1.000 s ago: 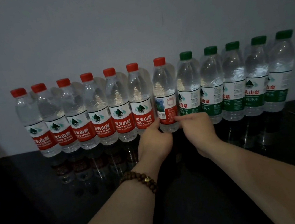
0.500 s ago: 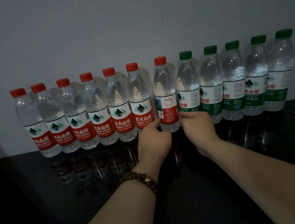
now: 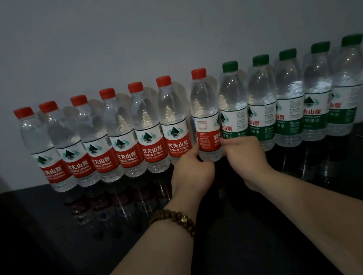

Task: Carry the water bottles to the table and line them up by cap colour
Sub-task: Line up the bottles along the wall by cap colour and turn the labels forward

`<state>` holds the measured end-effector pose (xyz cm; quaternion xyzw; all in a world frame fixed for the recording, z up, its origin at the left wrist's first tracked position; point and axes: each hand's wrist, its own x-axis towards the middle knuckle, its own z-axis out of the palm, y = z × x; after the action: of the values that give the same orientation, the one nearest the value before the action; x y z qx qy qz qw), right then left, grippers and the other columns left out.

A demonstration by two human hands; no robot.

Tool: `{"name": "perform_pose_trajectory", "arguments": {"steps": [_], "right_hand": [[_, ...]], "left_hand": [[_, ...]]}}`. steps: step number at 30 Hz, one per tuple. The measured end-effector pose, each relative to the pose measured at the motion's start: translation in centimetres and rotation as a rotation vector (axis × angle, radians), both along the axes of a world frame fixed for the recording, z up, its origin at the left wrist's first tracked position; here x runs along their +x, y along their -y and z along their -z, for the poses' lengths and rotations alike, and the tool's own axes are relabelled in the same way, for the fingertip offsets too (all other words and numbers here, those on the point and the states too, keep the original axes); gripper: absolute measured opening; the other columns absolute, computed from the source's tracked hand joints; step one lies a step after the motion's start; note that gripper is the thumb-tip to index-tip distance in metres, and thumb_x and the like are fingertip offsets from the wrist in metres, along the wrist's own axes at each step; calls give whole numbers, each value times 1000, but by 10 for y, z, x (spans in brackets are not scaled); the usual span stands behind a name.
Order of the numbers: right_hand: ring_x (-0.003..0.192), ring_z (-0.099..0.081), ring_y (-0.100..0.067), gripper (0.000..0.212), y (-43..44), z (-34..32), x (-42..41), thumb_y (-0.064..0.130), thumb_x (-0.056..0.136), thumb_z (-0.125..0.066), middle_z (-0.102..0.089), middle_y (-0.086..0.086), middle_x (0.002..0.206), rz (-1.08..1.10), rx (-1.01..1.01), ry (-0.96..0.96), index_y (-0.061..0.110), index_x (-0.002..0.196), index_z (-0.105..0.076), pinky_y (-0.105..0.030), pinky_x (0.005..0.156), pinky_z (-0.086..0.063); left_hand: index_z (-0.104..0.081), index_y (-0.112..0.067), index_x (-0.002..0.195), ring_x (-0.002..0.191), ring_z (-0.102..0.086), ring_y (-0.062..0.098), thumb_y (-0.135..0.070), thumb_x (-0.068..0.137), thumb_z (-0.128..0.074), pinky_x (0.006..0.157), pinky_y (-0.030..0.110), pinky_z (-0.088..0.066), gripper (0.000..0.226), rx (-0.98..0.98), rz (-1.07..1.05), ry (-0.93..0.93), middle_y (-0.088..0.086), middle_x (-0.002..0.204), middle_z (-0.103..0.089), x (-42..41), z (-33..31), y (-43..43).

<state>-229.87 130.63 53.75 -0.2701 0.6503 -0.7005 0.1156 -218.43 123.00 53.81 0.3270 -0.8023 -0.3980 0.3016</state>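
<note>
Bottles stand upright in one row on the dark table (image 3: 39, 234) against the wall (image 3: 162, 25). Landmark: the seventh red-capped bottle (image 3: 206, 120), label turned sideways. Left hand (image 3: 191, 172) and right hand (image 3: 245, 159), fingers curled, pinch its lower label. Six red-capped bottles (image 3: 99, 143) stand left of it, five green-capped bottles (image 3: 290, 101) right.

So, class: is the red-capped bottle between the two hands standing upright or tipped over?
Upright. The red-capped bottle stands base-down on the black table, cap on top, level with its neighbours.
</note>
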Motion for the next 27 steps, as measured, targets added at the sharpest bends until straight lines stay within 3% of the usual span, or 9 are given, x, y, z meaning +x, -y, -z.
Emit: {"name": "perform_pose_trajectory", "arguments": {"steps": [3, 6, 8, 11, 14, 18, 21, 24, 27], "right_hand": [[112, -67, -16, 37, -1, -1, 0, -4, 83, -63, -76, 2, 116, 41, -9, 7, 14, 112, -79, -35, 104, -52], [109, -69, -15, 32, -3, -1, 2, 3, 86, -67, -77, 6, 111, -3, 4, -42, 18, 110, -81, -43, 102, -55], [113, -67, -15, 34, -3, 0, 4, 1, 86, -67, -77, 7, 114, -36, 4, -50, 19, 112, -80, -43, 105, -53], [117, -64, -16, 39, -2, 0, 2, -4, 84, -66, -74, 4, 122, -7, 6, -25, 16, 115, -79, -40, 109, -49], [113, -66, -16, 37, -1, -1, 0, -4, 84, -65, -75, 2, 118, 30, 5, 2, 16, 111, -80, -40, 107, -51], [101, -71, -12, 30, -1, -1, 2, 0, 85, -66, -79, 8, 101, 21, 15, -53, 18, 103, -83, -37, 95, -58], [109, -67, -12, 37, 1, -1, 2, -1, 84, -67, -76, 7, 113, -2, 24, -69, 17, 113, -80, -30, 97, -55], [116, -64, -15, 39, 1, 0, -1, -4, 83, -65, -74, 3, 121, 30, 21, -16, 16, 113, -79, -31, 103, -50], [114, -66, -16, 37, 0, 0, -1, -1, 84, -63, -75, 2, 120, 35, 29, -21, 16, 113, -80, -35, 104, -52]], "left_hand": [[-43, -63, 133, 78, -68, 16, -40, 72, -53, 62, 28, -48, 66, 1, 2, 16, -10, 85, -70, -1, -1, -1], [-62, -39, 138, 60, -66, 4, -29, 81, -60, 47, 17, -46, 59, 71, -79, -85, -12, 81, -72, -2, 1, 2], [-65, -35, 137, 54, -64, -1, -25, 83, -61, 42, 12, -41, 55, 85, -106, -108, -11, 75, -71, -1, 2, 4], [-56, -48, 140, 64, -67, 9, -36, 73, -55, 54, 23, -48, 68, 56, -35, -49, -10, 78, -72, 0, 1, 0], [-51, -55, 137, 76, -69, 18, -41, 72, -53, 64, 30, -54, 67, 22, -8, -17, -9, 85, -72, -2, 1, 0], [-57, -42, 142, 64, -68, 6, -36, 74, -56, 54, 20, -49, 69, 55, -54, -71, -11, 85, -75, -2, 1, 3], [-52, -47, 144, 65, -68, 8, -36, 72, -55, 56, 24, -49, 72, 46, -33, -48, -10, 76, -73, -1, 0, 1], [-42, -59, 136, 78, -68, 17, -43, 71, -53, 63, 29, -49, 68, -1, -4, 1, -8, 84, -71, -1, 0, -3], [-56, -46, 138, 72, -67, 14, -40, 75, -55, 59, 25, -47, 64, 32, -36, -41, -7, 84, -71, -2, 0, 0]]}}
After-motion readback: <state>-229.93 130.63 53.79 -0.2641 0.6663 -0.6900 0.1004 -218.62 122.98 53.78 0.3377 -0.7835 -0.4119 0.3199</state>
